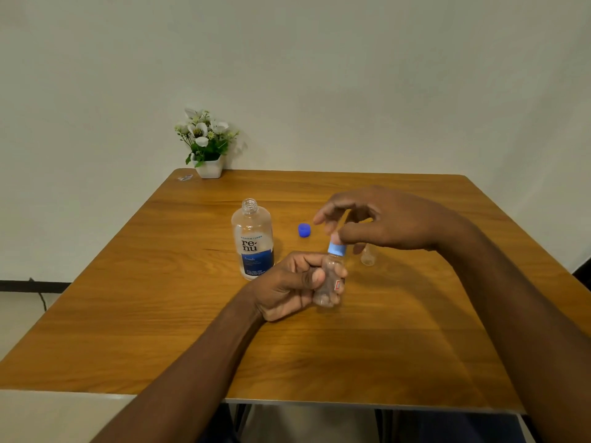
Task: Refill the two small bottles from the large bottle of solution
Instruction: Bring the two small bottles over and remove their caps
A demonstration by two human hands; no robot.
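The large clear solution bottle (252,239) with a blue and white label stands uncapped at the table's middle. Its dark blue cap (304,230) lies to the right of it. My left hand (287,284) grips a small clear bottle (331,279) just above the table. That bottle wears a light blue cap (336,249), and the thumb and fingers of my right hand (380,219) are pinched on the top of it. A second small clear bottle (368,255) stands on the table behind, partly hidden under my right hand.
A white pot of white flowers (208,142) sits at the far left corner of the wooden table (415,330). A small wrapper (185,177) lies beside the pot. The wall is close behind the table.
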